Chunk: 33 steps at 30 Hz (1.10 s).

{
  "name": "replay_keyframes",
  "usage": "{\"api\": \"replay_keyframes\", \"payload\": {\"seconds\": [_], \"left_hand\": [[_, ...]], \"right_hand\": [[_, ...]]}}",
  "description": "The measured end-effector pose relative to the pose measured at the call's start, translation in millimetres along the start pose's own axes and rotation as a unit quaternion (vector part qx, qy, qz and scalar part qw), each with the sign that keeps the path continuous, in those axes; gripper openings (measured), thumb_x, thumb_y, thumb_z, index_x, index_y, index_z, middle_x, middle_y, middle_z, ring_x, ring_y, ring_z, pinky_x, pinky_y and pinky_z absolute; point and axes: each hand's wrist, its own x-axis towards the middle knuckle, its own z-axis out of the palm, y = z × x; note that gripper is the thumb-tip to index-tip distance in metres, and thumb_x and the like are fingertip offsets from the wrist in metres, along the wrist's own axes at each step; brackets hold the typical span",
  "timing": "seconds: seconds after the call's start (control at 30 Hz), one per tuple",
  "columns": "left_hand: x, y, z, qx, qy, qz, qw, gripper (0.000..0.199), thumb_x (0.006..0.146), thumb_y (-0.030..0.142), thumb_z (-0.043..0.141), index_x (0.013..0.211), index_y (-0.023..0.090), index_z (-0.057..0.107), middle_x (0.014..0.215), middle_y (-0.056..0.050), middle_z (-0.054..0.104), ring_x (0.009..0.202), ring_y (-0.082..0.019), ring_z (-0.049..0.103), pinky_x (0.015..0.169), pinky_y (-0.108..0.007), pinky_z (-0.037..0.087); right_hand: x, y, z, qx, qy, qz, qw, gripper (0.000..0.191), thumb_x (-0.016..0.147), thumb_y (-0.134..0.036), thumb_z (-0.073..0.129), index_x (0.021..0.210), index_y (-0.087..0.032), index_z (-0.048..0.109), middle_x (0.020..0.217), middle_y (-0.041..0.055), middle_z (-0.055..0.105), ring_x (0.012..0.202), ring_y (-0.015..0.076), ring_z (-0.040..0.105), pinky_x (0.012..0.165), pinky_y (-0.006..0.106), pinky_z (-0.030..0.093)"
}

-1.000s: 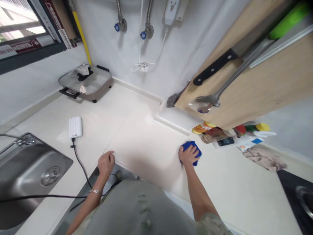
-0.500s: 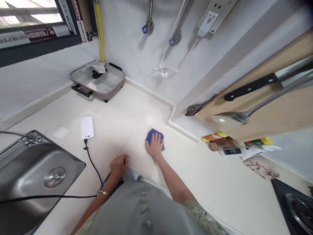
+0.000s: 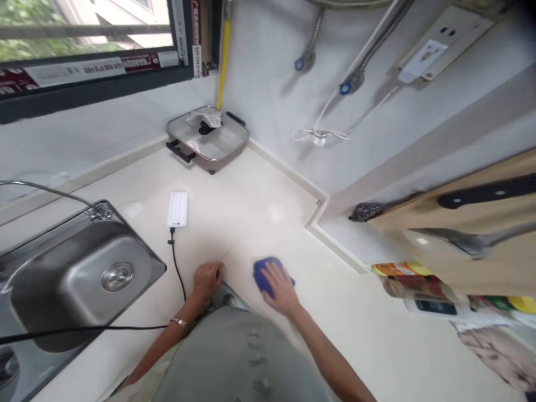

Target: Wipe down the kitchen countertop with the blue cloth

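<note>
My right hand [image 3: 280,286] lies spread over a blue cloth [image 3: 262,269], pressing it against the pale countertop [image 3: 234,209]. The palm and fingers cover much of the cloth. To its left, my left hand [image 3: 208,279] rests at the counter's front edge with its fingers curled in. Nothing shows inside those fingers, and a bracelet sits on that wrist. Beyond the left hand lies a white power bank [image 3: 178,209] with a black cable [image 3: 178,268] plugged into its near end.
A steel sink [image 3: 62,268] is set into the counter at left. An electric skillet [image 3: 208,137] with a glass lid stands in the back corner. At right, a wooden board [image 3: 502,245] carries a knife [image 3: 481,192] and a spatula [image 3: 473,240], near packets [image 3: 402,269] and a scouring pad [image 3: 365,211].
The view has swung, so the surroundings appear farther right. My right hand has drawn the blue cloth nearer to me and slightly left across the counter. My left hand stays at the edge.
</note>
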Motion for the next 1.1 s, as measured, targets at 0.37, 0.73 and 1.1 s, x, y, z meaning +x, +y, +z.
{"api": "replay_keyframes", "payload": {"seconds": [0.37, 0.73, 1.1], "left_hand": [[-17, 6, -7.5, 0.013, -0.03, -0.081, 0.996, 0.022, 0.099, 0.019, 0.044, 0.102, 0.018, 0.066, 0.091, -0.008, 0.071, 0.086, -0.022, 0.064, 0.081, -0.035, 0.047], [-18, 11, -7.3, -0.018, -0.073, -0.145, 0.986, 0.026, 0.097, 0.027, 0.047, 0.12, 0.021, 0.059, 0.108, -0.008, 0.072, 0.098, -0.023, 0.067, 0.089, -0.037, 0.052], [-20, 8, -6.6, -0.029, -0.054, -0.131, 0.99, 0.027, 0.098, 0.025, 0.049, 0.122, 0.021, 0.062, 0.113, -0.01, 0.074, 0.104, -0.022, 0.069, 0.094, -0.037, 0.053]], "right_hand": [[129, 108, 7, -0.051, 0.029, 0.285, 0.957, 0.074, 0.097, -0.05, 0.029, 0.158, -0.01, 0.031, 0.166, 0.0166, 0.027, 0.154, 0.0325, 0.018, 0.123, 0.057, 0.013], [261, 183, 1, -0.026, 0.023, 0.338, 0.941, 0.082, 0.095, -0.058, 0.029, 0.159, -0.007, 0.025, 0.164, 0.0246, 0.025, 0.152, 0.0414, 0.017, 0.117, 0.07, 0.018], [412, 112, 6, -0.013, -0.027, 0.263, 0.964, 0.079, 0.1, -0.053, 0.022, 0.16, -0.002, 0.02, 0.167, 0.0253, 0.015, 0.152, 0.0426, 0.01, 0.118, 0.068, 0.011]]}}
